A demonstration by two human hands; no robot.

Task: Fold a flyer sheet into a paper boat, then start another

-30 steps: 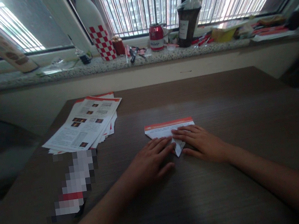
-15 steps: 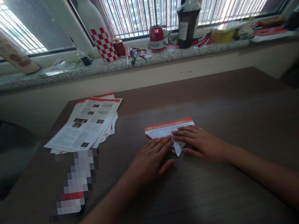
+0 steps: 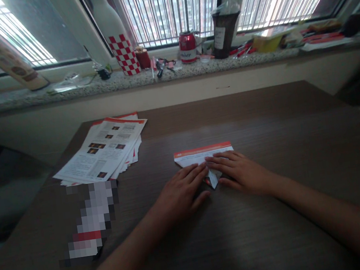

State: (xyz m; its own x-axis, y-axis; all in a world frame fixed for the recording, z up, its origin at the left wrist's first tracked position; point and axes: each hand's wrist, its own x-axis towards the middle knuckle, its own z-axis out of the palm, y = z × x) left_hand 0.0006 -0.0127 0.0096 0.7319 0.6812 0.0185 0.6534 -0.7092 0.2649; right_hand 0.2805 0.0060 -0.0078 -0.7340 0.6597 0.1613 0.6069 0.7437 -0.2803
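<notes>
A folded sheet of paper point(image 3: 191, 155) lies on the dark wooden table point(image 3: 267, 234). Its far edge is straight with an orange-red strip, and its near end narrows to a point facing me. From the left, my left hand point(image 3: 187, 188) rests flat over the folded flap, fingers stretched and thumb apart. My right hand point(image 3: 240, 172) lies flat on the paper's right side, fingertips almost meeting those of the left. Both hands press on the paper without gripping it. The middle of the folds is partly hidden beneath the fingers.
A stack of printed sheets point(image 3: 102, 150) lies at the far left of the table, with a pixelated object point(image 3: 90, 221) nearer me. On the windowsill point(image 3: 73, 92) stand a checkered white bottle point(image 3: 115, 36), a red can point(image 3: 187, 47), a dark cup point(image 3: 224, 35) and small clutter.
Almost nothing differs. Both hands stay flat on the folded paper, with at most a very slight shift of the fingers.
</notes>
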